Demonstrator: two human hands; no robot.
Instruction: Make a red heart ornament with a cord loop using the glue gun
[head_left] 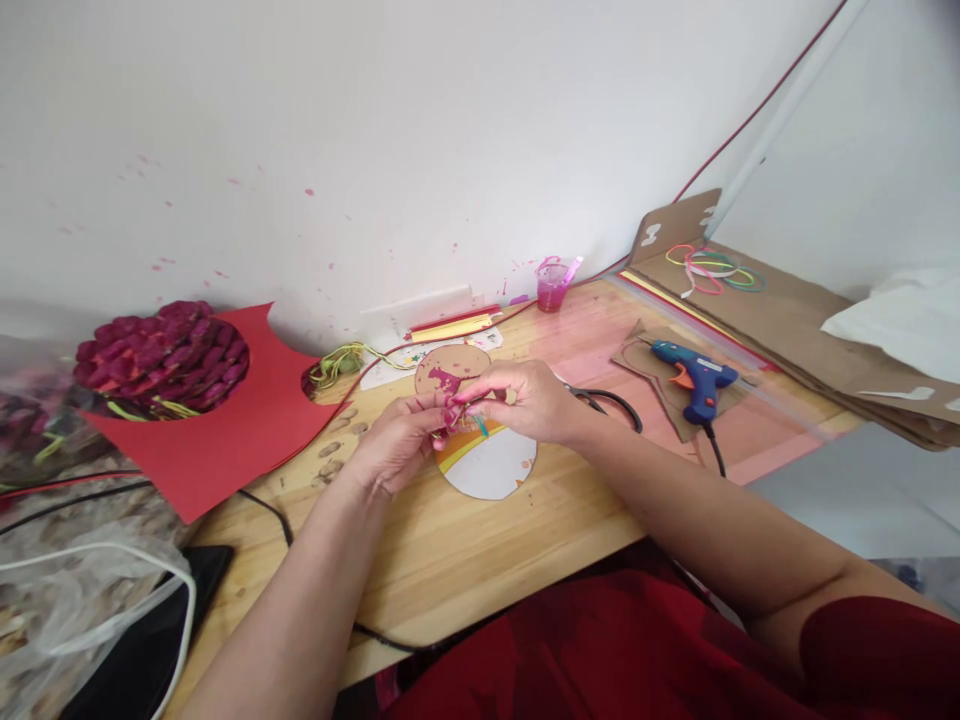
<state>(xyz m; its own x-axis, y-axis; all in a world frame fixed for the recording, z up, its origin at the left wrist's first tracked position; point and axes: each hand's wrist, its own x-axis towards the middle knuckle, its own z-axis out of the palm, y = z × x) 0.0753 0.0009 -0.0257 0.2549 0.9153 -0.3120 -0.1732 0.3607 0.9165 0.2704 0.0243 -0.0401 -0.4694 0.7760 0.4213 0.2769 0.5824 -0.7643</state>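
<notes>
My left hand [396,445] and my right hand [521,400] meet over the middle of the wooden table [465,560]. Both pinch a small pink and yellow piece [459,415] between their fingertips. Under them lies a white oval card [491,462] with orange and yellow stripes. Just behind it sits a round brown cardboard disc [450,368] with a pink paint blotch.
A red paper sheet [225,420] holds a dark magenta flower cluster [161,355] at left. A blue glue gun [694,375] rests on cardboard at right, black scissors [607,402] beside my right wrist. A pink cup [553,283] stands by the wall. Cardboard [787,310] carries coloured loops.
</notes>
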